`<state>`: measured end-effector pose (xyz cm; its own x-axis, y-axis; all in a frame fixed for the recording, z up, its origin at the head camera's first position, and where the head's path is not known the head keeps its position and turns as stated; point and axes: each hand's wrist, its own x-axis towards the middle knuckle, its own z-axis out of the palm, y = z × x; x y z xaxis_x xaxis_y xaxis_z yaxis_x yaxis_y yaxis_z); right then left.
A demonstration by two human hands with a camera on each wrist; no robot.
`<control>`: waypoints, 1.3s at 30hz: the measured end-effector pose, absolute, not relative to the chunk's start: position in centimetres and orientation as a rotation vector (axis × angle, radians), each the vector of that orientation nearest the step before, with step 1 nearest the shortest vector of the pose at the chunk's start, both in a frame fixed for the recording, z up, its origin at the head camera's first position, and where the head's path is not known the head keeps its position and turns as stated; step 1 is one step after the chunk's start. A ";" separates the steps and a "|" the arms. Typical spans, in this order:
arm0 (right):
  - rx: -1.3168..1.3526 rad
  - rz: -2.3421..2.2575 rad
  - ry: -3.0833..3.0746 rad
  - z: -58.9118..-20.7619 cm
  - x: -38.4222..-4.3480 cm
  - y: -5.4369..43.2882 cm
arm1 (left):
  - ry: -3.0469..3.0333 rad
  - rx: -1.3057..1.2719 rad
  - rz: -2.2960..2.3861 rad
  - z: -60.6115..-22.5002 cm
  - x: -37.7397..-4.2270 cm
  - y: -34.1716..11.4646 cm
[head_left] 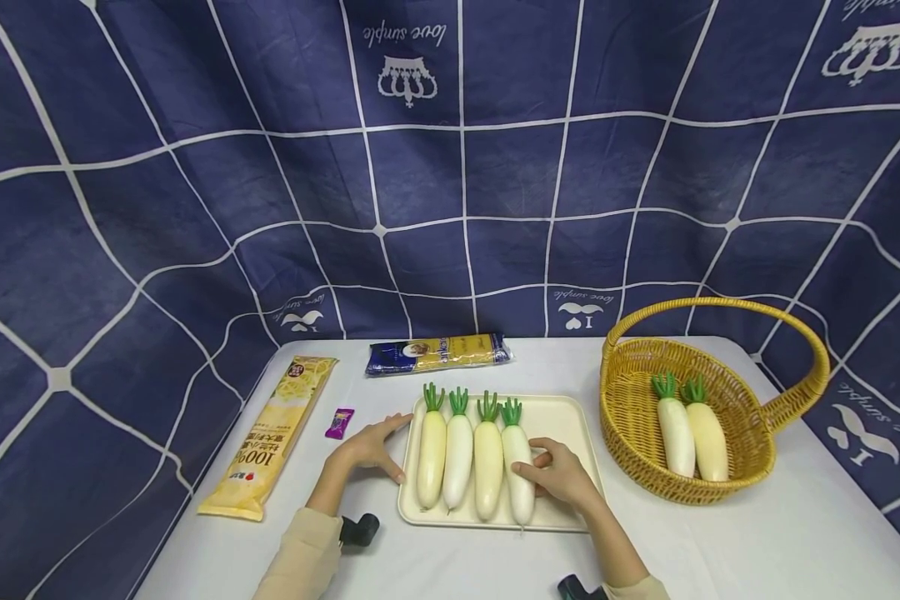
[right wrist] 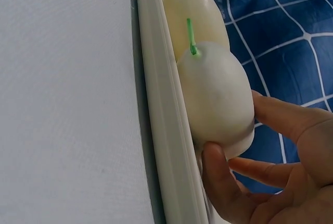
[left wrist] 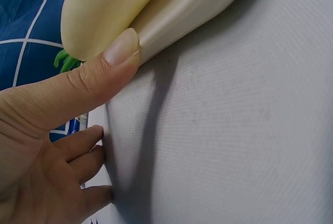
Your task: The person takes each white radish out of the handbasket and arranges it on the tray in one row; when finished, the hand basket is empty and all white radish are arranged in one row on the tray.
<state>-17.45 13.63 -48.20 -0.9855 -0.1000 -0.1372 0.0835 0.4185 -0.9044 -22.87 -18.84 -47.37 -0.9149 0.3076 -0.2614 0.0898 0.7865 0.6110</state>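
Note:
On a cream rectangular tray (head_left: 562, 414) several toy daikon radishes with green tops lie side by side, white and pale yellow alternating. My right hand (head_left: 565, 477) holds the rightmost white radish (head_left: 517, 454), thumb on one side and fingers on the other. The right wrist view shows the rounded root end of this radish (right wrist: 216, 94) between thumb and fingers, beside the tray's edge. At the tray's left side my left hand (head_left: 366, 447) is spread with nothing in it. Its thumb (left wrist: 112, 60) lies right at the tray rim in the left wrist view, near the leftmost yellow radish (head_left: 431, 458).
To the right stands a wicker basket (head_left: 622, 408) with a tall handle, holding a white radish (head_left: 677, 437) and a yellow one (head_left: 708, 442). A long yellow noodle packet (head_left: 273, 433) and a small purple packet (head_left: 339, 423) lie left. Behind the tray is a blue-and-yellow pasta packet (head_left: 438, 354).

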 end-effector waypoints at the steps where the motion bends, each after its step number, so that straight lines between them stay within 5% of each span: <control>1: -0.019 -1.616 2.499 -48.2 -17.5 13.6 | 2.629 0.304 0.876 -47.4 -22.9 -18.8; 23: -0.098 -1.604 2.431 -47.6 -17.7 16.4 | 2.627 0.299 0.888 -47.4 -22.8 -18.8; 39: -0.366 -1.581 2.562 -41.6 -17.2 23.6 | 2.626 0.304 0.878 -47.3 -22.9 -18.8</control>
